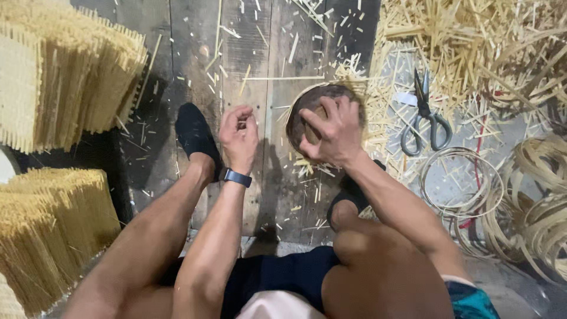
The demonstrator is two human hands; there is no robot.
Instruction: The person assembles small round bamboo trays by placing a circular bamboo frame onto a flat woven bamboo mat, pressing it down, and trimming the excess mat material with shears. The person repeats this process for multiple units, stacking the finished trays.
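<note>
Dark floorboards (236,53) below; my right hand (333,133) clamps the round bowl (313,100), right of my closed, seemingly empty left hand (239,139).

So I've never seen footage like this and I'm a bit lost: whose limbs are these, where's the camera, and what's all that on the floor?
The camera sits on the person's head, looking down at their own legs and hands. The right hand grips a round dark bowl-like form edged with pale strips. The left hand, with a dark wristband, is closed near it; whether it pinches anything is unclear. On the wooden floor lie scissors, cut slivers, coiled strips and stacked woven pieces.
</note>
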